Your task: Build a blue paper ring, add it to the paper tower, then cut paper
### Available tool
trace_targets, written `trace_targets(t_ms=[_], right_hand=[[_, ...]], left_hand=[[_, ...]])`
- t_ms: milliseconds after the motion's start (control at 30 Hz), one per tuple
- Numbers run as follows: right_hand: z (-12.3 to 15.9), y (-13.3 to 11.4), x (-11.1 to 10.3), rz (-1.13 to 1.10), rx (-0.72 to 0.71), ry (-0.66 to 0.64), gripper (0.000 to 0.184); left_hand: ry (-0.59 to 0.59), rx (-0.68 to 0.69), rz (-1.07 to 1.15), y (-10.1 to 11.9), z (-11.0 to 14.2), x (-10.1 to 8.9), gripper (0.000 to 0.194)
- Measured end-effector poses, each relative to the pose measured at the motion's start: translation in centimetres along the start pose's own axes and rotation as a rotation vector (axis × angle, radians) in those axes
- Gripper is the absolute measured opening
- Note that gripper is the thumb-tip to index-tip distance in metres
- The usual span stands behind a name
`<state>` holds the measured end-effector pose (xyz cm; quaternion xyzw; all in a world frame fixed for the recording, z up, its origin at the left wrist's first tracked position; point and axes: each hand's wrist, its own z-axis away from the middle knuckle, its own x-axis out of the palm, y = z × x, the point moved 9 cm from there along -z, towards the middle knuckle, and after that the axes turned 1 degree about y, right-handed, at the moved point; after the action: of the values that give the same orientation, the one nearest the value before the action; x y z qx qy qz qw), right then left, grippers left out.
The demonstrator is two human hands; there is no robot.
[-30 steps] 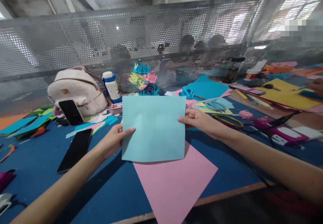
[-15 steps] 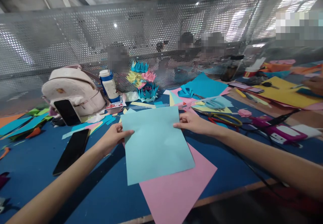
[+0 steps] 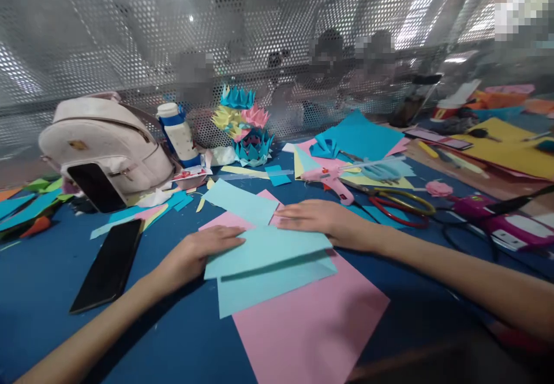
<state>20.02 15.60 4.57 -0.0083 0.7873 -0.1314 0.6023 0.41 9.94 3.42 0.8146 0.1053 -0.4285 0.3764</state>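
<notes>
In the head view a light blue sheet of paper [image 3: 272, 251] lies before me, bent over toward me, its top flap slightly raised from the layer below. My left hand [image 3: 212, 243] rests on its left part, fingers stretched out flat. Across the upper right of the fold lies my right hand [image 3: 311, 219], fingers straight and side by side. A pink sheet [image 3: 311, 320] lies underneath, turned at an angle. Just beyond the fold is another light blue piece of paper [image 3: 242, 202], partly covered by the right fingertips.
A pink glue gun [image 3: 329, 179] and scissors with red and yellow handles [image 3: 402, 205] lie beyond my right hand. To the left are a black phone [image 3: 108, 266] and a pale backpack [image 3: 104, 136]. Folded paper flowers [image 3: 246, 124] and a bottle [image 3: 179, 136] stand behind.
The light blue sheet was held up flat by both side edges; now it lies bent over on the pink sheet. My hands have moved onto its top. The view has tilted down.
</notes>
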Motion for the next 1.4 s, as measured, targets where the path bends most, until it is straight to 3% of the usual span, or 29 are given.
trace_targets(t_ms=[133, 300, 433, 633, 900, 1400], right_hand=[[0.4, -0.6, 2.1, 0.082, -0.12, -0.1, 0.06], [0.9, 0.7, 3.5, 0.03, -0.109, -0.172, 0.072], [1.0, 1.0, 3.5, -0.063, -0.066, -0.167, 0.068], [0.5, -0.7, 2.7, -0.077, 0.028, -0.036, 0.053], [0.5, -2.1, 4.9, 0.002, -0.015, -0.092, 0.063], [0.8, -2.0, 5.3, 0.004, 0.004, -0.103, 0.073]], left_hand=[[-0.172, 0.139, -0.247, 1.0, 1.1, 2.2, 0.055], [-0.292, 0.166, -0.321, 1.3, 1.7, 3.2, 0.052], [-0.276, 0.193, -0.279, 1.9, 1.6, 3.3, 0.047], [-0.208, 0.184, -0.312, 2.4, 1.1, 3.4, 0.041], [-0.247, 0.1, -0.358, 2.0, 0.9, 4.4, 0.045], [-0.271, 0.101, -0.293, 2.2, 1.1, 4.5, 0.047]])
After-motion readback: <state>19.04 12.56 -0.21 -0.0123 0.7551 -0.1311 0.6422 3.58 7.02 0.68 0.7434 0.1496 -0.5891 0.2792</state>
